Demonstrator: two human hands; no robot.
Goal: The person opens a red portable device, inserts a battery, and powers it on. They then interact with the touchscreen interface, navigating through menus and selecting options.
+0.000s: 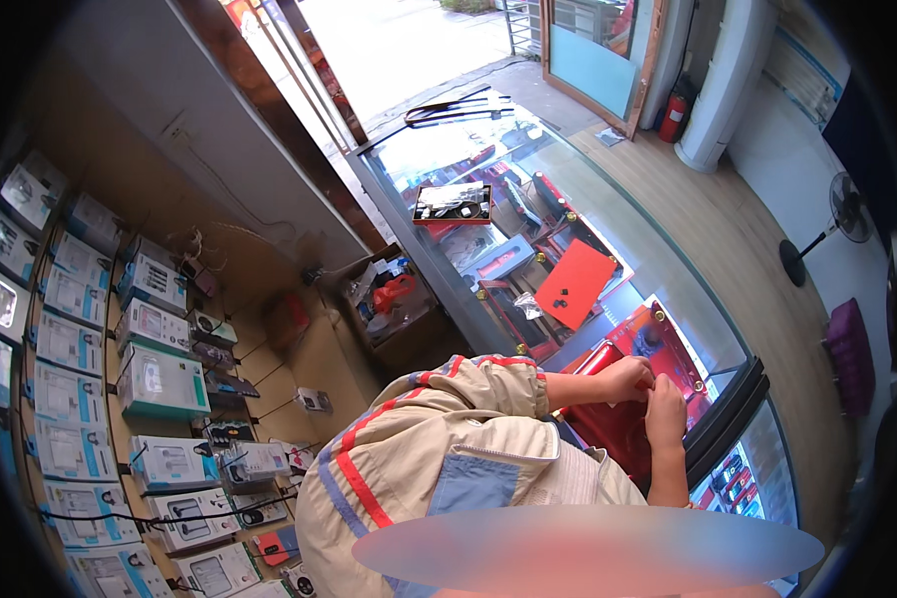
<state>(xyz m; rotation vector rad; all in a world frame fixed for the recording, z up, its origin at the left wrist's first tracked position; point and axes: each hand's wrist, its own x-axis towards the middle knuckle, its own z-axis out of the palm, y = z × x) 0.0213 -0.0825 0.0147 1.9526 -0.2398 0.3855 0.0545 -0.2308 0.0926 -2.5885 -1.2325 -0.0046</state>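
My left hand (pixel 626 381) comes in from the left in a beige sleeve, its fingers closed in a pinch. Against it, fingertip to fingertip, is my right hand (pixel 666 411), also closed. What the fingers grip is too small and hidden to make out. Right below them lies a glossy red sheet-like thing (pixel 608 424), partly covered by my hands and arm. Beyond my hands, on the glass counter (pixel 648 219), rests a flat red rectangle (pixel 578 279) with several small dark pieces (pixel 560 299) on it. A crumpled clear wrapper (pixel 528 305) is beside it.
A shallow tray of small parts (pixel 453 203) stands farther along the counter. Black straps or cables (pixel 458 110) lie at its far end. Boxed accessories (pixel 164 379) hang on the left wall. An open bin (pixel 394 299) with plastic bags is left of the counter. A fan (pixel 847 209) stands right.
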